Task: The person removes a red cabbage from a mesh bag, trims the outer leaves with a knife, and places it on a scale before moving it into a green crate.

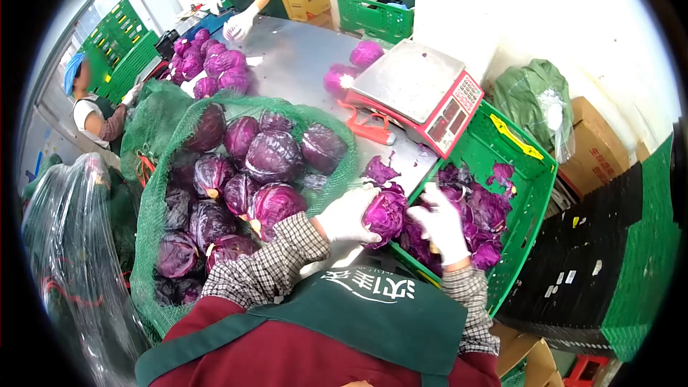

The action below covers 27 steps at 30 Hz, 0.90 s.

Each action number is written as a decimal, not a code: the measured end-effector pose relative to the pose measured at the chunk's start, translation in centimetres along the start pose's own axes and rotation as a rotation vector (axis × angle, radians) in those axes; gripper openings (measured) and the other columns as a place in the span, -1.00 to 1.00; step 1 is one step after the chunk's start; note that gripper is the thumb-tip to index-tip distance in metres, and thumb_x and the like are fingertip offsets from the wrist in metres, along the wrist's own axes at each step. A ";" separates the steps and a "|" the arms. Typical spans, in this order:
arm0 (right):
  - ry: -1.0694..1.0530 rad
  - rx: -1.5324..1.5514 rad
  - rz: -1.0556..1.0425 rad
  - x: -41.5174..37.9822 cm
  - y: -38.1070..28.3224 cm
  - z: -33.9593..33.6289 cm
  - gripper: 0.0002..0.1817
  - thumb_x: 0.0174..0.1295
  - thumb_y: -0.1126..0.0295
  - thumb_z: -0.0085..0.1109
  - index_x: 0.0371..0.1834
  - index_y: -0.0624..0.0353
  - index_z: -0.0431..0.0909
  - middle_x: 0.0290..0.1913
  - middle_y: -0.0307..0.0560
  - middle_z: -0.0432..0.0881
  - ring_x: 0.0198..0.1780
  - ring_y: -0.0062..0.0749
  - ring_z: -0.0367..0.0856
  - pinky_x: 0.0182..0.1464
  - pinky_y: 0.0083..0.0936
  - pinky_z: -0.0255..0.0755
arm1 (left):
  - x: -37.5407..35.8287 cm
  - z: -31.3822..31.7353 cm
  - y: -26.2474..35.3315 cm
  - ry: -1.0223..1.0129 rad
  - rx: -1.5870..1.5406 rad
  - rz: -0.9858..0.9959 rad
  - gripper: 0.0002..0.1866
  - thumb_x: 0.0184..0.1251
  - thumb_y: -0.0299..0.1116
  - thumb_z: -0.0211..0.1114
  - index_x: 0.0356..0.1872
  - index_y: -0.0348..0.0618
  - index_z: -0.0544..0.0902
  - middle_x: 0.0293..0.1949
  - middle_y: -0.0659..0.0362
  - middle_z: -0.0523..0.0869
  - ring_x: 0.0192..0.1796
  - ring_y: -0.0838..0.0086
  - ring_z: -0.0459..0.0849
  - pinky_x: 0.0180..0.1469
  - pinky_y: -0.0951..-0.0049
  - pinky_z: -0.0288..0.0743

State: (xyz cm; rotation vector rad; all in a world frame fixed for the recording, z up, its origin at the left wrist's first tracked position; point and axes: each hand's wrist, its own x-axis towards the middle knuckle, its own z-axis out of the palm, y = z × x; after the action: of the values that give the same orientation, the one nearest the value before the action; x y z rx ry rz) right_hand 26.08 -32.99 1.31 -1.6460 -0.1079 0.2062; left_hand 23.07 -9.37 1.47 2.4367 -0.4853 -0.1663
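Observation:
My left hand (349, 219), in a white glove, grips a red cabbage (385, 216) from its left side. The cabbage is bright purple, with loose leaves at its top. My right hand (441, 227), also gloved, is just right of that cabbage, over the green crate (527, 204). Its fingers are apart and I see nothing held in them. Torn purple cabbage leaves (487, 208) fill much of the crate. To the left, a green mesh bag (150, 272) lies open with many dark red cabbages (274, 156) inside.
A red scale (410, 82) stands on the metal table (297, 46), beside an orange-handled tool (369, 126). Peeled cabbages (228, 64) are piled at the table's far left. Two co-workers are beyond. Stacked black crates (573, 258) stand at right; a plastic-wrapped bundle (79, 236) at left.

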 end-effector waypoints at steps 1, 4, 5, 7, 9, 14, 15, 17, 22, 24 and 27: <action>-0.178 -0.019 -0.039 -0.5 -1.7 0.9 -0.29 0.12 0.30 0.43 0.36 0.23 0.38 -0.16 -0.16 0.58 -0.40 -0.63 0.46 -0.58 -0.72 0.32 | 0.4 -0.1 0.2 -0.003 0.141 0.046 0.04 -0.23 -0.03 0.57 0.32 -0.35 0.30 0.24 -0.19 0.39 0.32 -0.02 0.36 0.39 0.16 0.25; -0.194 -0.217 -0.246 1.1 1.4 2.4 -0.46 0.15 0.25 0.41 0.17 0.27 0.54 -0.38 -0.19 0.58 -0.51 -0.61 0.38 -0.47 -0.62 0.33 | 0.3 -0.8 1.8 0.001 0.181 0.060 0.09 -0.21 -0.03 0.59 0.37 -0.31 0.22 0.31 -0.18 0.31 0.37 -0.05 0.30 0.45 0.16 0.17; -0.148 -0.347 -0.311 1.3 1.0 2.2 -0.55 0.19 0.25 0.36 0.05 0.31 0.57 -0.51 -0.18 0.52 -0.54 -0.56 0.38 -0.42 -0.55 0.38 | 0.2 -0.9 1.5 0.045 0.074 0.045 0.09 -0.23 -0.06 0.61 0.37 -0.29 0.22 0.31 -0.17 0.31 0.39 -0.02 0.29 0.46 0.16 0.16; -0.053 -0.352 -0.298 1.1 1.6 2.3 -0.64 0.24 0.25 0.29 -0.05 0.32 0.59 -0.53 -0.14 0.52 -0.52 -0.54 0.46 -0.43 -0.50 0.41 | -0.2 -0.2 0.5 0.128 -0.150 0.016 0.10 -0.25 -0.13 0.64 0.37 -0.26 0.22 0.31 -0.15 0.31 0.42 0.03 0.26 0.47 0.17 0.13; 0.023 -0.360 -0.332 0.8 2.0 2.9 -0.69 0.26 0.28 0.26 -0.10 0.33 0.58 -0.53 -0.11 0.52 -0.49 -0.52 0.53 -0.42 -0.47 0.42 | -1.0 1.6 0.2 0.259 -0.281 -0.019 0.15 -0.31 -0.16 0.70 0.38 -0.21 0.20 0.33 -0.09 0.29 0.43 0.15 0.26 0.46 0.16 0.16; -0.053 0.045 0.043 2.2 3.9 2.3 -0.82 0.33 0.37 0.12 -0.19 0.29 0.53 -0.53 -0.22 0.54 -0.68 -0.59 0.47 -0.61 -0.58 0.37 | -1.1 1.8 -0.1 0.113 -0.982 -0.133 0.18 -0.22 -0.54 0.64 0.45 -0.10 0.01 0.32 0.04 0.35 0.38 0.30 0.37 0.39 0.25 0.36; -0.006 0.208 0.092 3.0 5.4 2.1 -0.86 0.32 0.40 0.11 -0.21 0.25 0.53 -0.55 -0.23 0.50 -0.69 -0.58 0.45 -0.62 -0.56 0.36 | -0.9 1.4 -0.3 0.094 -1.054 -0.179 0.15 -0.23 -0.53 0.64 0.44 -0.12 0.07 0.31 0.04 0.38 0.38 0.31 0.38 0.40 0.25 0.35; 0.053 0.245 0.107 4.1 10.1 0.4 -0.91 0.33 0.41 0.11 -0.23 0.19 0.53 -0.56 -0.26 0.46 -0.71 -0.56 0.43 -0.65 -0.56 0.34 | -0.5 2.2 -3.0 0.156 -1.024 -0.129 0.09 -0.20 -0.51 0.64 0.42 -0.14 0.14 0.32 0.05 0.38 0.38 0.31 0.39 0.41 0.24 0.33; 0.415 0.057 0.261 1.8 13.1 -6.2 -0.66 0.38 0.30 0.09 0.13 0.24 0.48 -0.56 -0.25 0.42 -0.70 -0.57 0.39 -0.68 -0.57 0.28 | -1.5 1.0 -0.8 0.264 -0.803 -0.195 0.13 -0.24 -0.38 0.67 0.42 -0.29 0.15 0.31 0.01 0.40 0.38 0.26 0.38 0.42 0.28 0.30; 0.283 -0.176 0.284 -0.5 5.3 -5.6 -0.40 0.43 0.24 0.03 0.47 0.27 0.21 -0.46 -0.21 0.48 -0.67 -0.60 0.35 -0.66 -0.60 0.28 | -1.4 0.2 0.4 0.243 -0.501 -0.207 0.25 -0.27 -0.19 0.68 0.47 -0.36 0.05 0.31 -0.11 0.40 0.37 0.14 0.40 0.39 0.30 0.32; 0.042 -0.539 -0.338 -1.9 2.9 -1.5 -0.48 0.44 0.36 -0.05 0.41 0.36 0.24 -0.01 0.09 0.46 -0.11 -0.23 0.43 -0.14 -0.43 0.38 | 0.3 -1.0 1.8 0.085 0.012 -0.243 0.39 -0.34 0.01 0.68 0.46 -0.50 -0.02 0.25 -0.31 0.41 0.30 -0.08 0.44 0.35 0.16 0.34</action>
State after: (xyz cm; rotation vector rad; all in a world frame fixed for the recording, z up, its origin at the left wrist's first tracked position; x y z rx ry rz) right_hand 24.33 -35.06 -1.35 -2.1318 -0.4363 -0.1303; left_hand 23.03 -10.19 3.40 2.4971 -0.1517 -0.1615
